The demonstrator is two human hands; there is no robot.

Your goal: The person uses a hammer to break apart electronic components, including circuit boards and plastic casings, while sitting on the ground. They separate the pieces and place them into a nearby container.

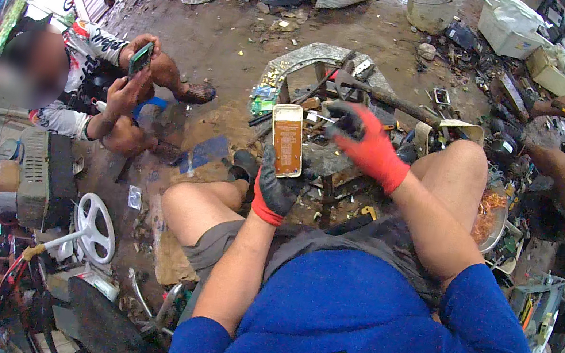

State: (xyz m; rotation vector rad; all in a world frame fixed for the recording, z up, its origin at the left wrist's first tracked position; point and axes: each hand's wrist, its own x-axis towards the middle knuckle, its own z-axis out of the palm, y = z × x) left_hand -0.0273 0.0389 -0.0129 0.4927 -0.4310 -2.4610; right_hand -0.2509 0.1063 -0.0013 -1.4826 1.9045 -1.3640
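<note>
My left hand, in a grey glove with a red cuff, is closed around the lower end of a flat, phone-sized case. The case has a cream rim and an orange-brown panel with small print, and it is held upright above the cluttered work area. Just to its right is my right hand, in a red and dark grey glove. Its fingers are curled around a thin, pale rod-like tool that points toward the case. Most of that tool is hidden, and its exact kind does not show.
Behind my hands stands a worn ring-shaped metal frame with small scraps on it. A hammer lies across its right side. A basin of copper-coloured bits sits by my right leg. Other people sit left and right; one holds a phone.
</note>
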